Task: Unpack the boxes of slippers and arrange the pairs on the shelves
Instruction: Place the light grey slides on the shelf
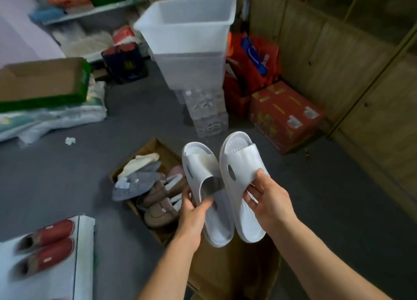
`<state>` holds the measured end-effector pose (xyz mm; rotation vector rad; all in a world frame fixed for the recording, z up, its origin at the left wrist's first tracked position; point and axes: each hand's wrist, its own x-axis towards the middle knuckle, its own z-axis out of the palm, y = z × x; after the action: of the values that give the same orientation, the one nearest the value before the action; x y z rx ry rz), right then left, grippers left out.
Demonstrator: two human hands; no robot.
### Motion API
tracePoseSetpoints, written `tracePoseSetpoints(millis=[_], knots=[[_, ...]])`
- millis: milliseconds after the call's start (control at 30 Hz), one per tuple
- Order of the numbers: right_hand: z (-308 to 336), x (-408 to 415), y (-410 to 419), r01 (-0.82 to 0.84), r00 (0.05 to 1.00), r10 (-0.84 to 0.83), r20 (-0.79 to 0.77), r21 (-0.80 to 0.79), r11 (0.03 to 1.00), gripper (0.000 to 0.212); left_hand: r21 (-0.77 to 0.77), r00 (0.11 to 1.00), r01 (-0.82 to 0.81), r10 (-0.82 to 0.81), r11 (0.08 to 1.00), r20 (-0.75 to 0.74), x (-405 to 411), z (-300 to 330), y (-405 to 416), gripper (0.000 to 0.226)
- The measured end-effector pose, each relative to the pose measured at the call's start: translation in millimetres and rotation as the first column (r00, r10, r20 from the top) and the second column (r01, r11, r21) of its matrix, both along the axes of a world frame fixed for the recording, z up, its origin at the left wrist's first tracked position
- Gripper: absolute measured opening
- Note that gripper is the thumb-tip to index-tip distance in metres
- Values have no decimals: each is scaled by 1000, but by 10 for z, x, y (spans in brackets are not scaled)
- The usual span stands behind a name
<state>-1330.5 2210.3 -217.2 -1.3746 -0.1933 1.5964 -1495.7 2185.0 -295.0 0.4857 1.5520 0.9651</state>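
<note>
Left hand (191, 211) gripping the left white slide (204, 187) at mid-sole, thumb on the footbed just behind the strap, fingers curled under the edge. Right hand (266, 200) pinching the right white slide (239, 177) along its outer edge, fingertips (260, 172) on the side of the strap. Both slides held up in the air, toes pointing away, side by side and just about touching, above the open cardboard box (158, 146) on the floor.

Probably moulded foam: light, springy, stiff enough to stay flat when held by one edge, smooth but not likely slippery in a dry grip, nothing fragile. Best taken at the strap arch or mid-sole, or both pinched together sole to sole for one-handed carrying.

In the cardboard box, more pairs heaped loosely: a cream pair (140, 162) and grey fabric slippers (135, 183) toward the far end, brown plush slippers (158, 207) nearer, something pink behind, partly hidden. At the lower left, a red pair (47, 245) lying side by side on a white surface; shelf or lid, cannot tell. Beyond, a translucent plastic bin (187, 38) stacked on bottled water, seemingly empty.
</note>
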Motion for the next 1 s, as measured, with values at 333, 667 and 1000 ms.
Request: tracePoseSetpoints(millis=[333,667,1000], knots=[[1594,-266,-67,-63,974,110,-196,232,971,13,461,997,57,-76,886,23,323,1689,-131,100],[2601,20,-271,-464,886,438,152,300,834,27,530,995,74,-27,845,-97,213,2610,-249,89],[2546,337,-355,-698,706,658,263,103,708,44,617,995,95,-70,782,-65,213,3124,-614,72]])
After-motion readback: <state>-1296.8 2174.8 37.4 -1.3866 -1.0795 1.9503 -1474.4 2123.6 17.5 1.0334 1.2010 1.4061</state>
